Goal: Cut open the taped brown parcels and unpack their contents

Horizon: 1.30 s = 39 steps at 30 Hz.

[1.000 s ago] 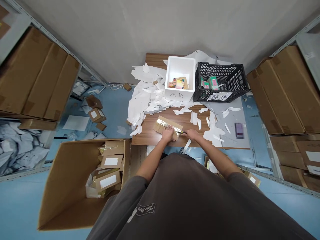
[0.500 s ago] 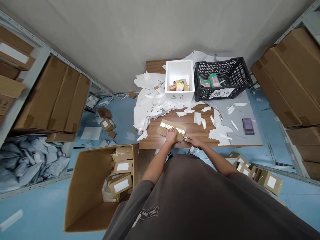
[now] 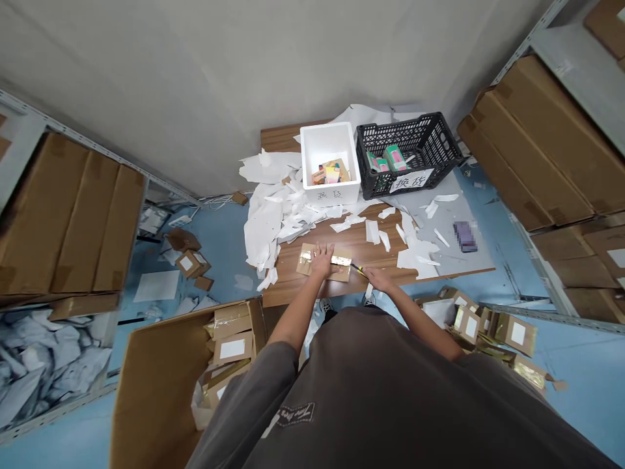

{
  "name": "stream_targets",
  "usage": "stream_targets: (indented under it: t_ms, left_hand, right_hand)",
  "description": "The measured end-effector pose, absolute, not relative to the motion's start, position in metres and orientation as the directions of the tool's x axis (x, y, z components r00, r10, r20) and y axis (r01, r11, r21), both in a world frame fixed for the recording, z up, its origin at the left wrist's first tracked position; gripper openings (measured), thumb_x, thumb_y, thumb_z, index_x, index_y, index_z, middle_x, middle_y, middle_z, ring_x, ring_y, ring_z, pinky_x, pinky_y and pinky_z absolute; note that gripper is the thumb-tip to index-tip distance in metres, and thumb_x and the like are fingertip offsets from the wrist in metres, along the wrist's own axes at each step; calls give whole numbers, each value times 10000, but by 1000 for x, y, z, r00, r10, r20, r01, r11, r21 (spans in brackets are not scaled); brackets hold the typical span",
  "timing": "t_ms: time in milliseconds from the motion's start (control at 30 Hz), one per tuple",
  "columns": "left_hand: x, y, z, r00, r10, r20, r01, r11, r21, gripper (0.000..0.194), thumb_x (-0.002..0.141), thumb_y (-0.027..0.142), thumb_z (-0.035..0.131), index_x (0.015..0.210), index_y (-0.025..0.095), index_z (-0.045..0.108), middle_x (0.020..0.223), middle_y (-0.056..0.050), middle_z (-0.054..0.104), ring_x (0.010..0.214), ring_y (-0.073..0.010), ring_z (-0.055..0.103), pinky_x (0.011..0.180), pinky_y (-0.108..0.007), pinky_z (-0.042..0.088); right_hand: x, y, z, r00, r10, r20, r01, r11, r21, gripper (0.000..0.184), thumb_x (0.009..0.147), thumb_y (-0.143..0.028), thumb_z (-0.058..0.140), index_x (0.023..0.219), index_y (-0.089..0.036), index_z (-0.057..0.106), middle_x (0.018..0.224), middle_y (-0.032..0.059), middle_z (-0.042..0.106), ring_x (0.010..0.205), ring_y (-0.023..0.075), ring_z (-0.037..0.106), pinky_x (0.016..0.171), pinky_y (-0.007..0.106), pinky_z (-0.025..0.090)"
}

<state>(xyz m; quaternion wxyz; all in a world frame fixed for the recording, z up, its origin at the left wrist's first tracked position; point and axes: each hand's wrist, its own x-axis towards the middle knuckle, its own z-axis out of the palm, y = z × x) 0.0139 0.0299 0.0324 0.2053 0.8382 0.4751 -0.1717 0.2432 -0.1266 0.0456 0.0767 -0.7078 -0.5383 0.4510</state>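
A small flat cardboard box (image 3: 340, 273) with shiny tape along its middle lies near the front edge of the wooden table (image 3: 288, 296). My left hand (image 3: 321, 260) presses flat on it, fingers spread. To the right, my right hand (image 3: 378, 279) is closed around a yellow and black utility knife (image 3: 360, 269). Its tip meets the box's right end, by the tape. The blade itself is too small to make out.
Torn white paper (image 3: 266, 215) covers the table's left and back. Behind stand a white foam bin (image 3: 329, 194) and a black crate (image 3: 410, 140) with small boxes. A phone (image 3: 465, 236) lies at right. A large carton (image 3: 156, 365) of parcels stands at lower left.
The box has turned to lie nearly level. My left hand's fingers have spread flatter on it, and the knife tip has come to its right end. The whole view has shifted.
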Motion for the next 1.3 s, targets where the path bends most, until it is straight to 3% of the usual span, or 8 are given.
stream_targets:
  t_ms: [167,500,600,733,800,967,1167,1300]
  left_hand:
    - [4,32,31,603,706,-372,795,-568,212,925,915,611,761,1706,291,404,1750,-173,418,1669,-372,280,1333,-549,254]
    - [-7,5,15,597,767,-235,802,-566,193,802,991,584,663,1697,282,432,1720,-143,478,1650,-348,341,1342,-524,249]
    - [-6,3,17,591,768,-246,806,-556,203,825,969,582,703,1690,278,444,1724,-154,468,1643,-357,356,1340,-521,259]
    - [-6,1,17,565,788,-245,824,-528,205,823,952,601,727,1672,294,472,1727,-150,465,1635,-356,370,1324,-524,289]
    - [-5,2,16,561,794,-234,826,-521,214,813,952,622,719,1660,294,490,1720,-145,478,1629,-346,382,1323,-511,293]
    - [-1,6,19,504,836,-216,859,-460,225,797,959,662,687,1634,268,529,1707,-140,498,1620,-323,390,1331,-468,284]
    - [4,-5,39,292,911,-291,956,-273,104,978,895,703,700,1704,231,419,1733,-207,432,1627,-456,316,1276,-644,295]
    - [2,-32,47,236,925,-297,971,-218,93,813,990,580,605,1702,236,417,1646,-203,537,1513,-442,456,1247,-650,323]
  right_hand:
    - [238,-128,49,5,853,-522,753,-346,-559,367,1129,-453,466,1277,-238,723,1320,99,770,1203,276,700,963,308,497]
    - [207,-116,52,51,859,-509,873,-286,-395,491,1014,-657,659,1339,-291,616,1221,124,773,1106,322,752,924,356,511]
    - [216,-112,49,128,838,-530,863,-357,-356,553,1014,-688,640,1358,-259,574,1141,170,790,1062,362,770,912,404,519]
    - [282,-120,46,422,767,-483,780,-579,-237,508,1100,-604,494,1357,-168,541,1114,264,775,1025,390,771,875,436,528]
    - [308,-123,43,413,788,-457,773,-568,-282,422,1106,-522,503,1324,-164,550,1117,243,777,1052,370,760,900,423,526]
    - [253,-126,14,246,855,-457,529,-513,-676,370,1015,-530,608,1218,-223,570,1276,140,755,1150,292,731,939,369,558]
    - [167,-118,-30,467,741,-481,287,-642,-711,616,812,-619,755,1246,-231,555,1220,138,754,1115,315,731,935,392,578]
    - [189,-73,-28,492,740,-458,353,-651,-672,671,810,-644,733,1289,-225,525,1266,163,738,1178,344,710,943,398,563]
